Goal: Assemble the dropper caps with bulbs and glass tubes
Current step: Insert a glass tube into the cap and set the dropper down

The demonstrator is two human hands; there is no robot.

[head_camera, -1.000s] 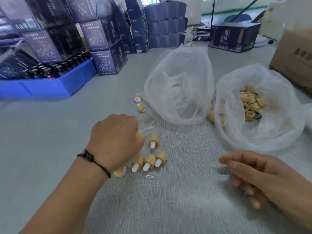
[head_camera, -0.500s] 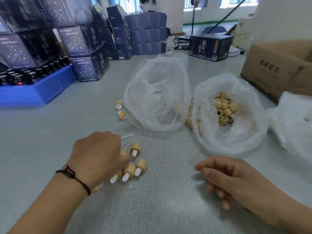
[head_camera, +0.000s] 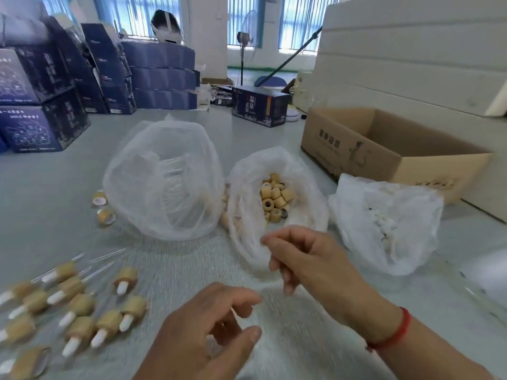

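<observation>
My left hand (head_camera: 208, 333) and right hand (head_camera: 307, 259) hover loosely curled, holding nothing, over the grey worktop (head_camera: 55, 204). Assembled droppers (head_camera: 79, 305) lie left; the bag of caps (head_camera: 274, 198) sits ahead, cardboard box (head_camera: 384, 149) and windows (head_camera: 142, 12) beyond.

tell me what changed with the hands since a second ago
The left hand has left the pile of finished droppers and come to the middle, fingers loosely curled, holding nothing visible. The right hand has lifted off the mat toward the bag of caps, empty too. The bags and droppers lie as before.
</observation>
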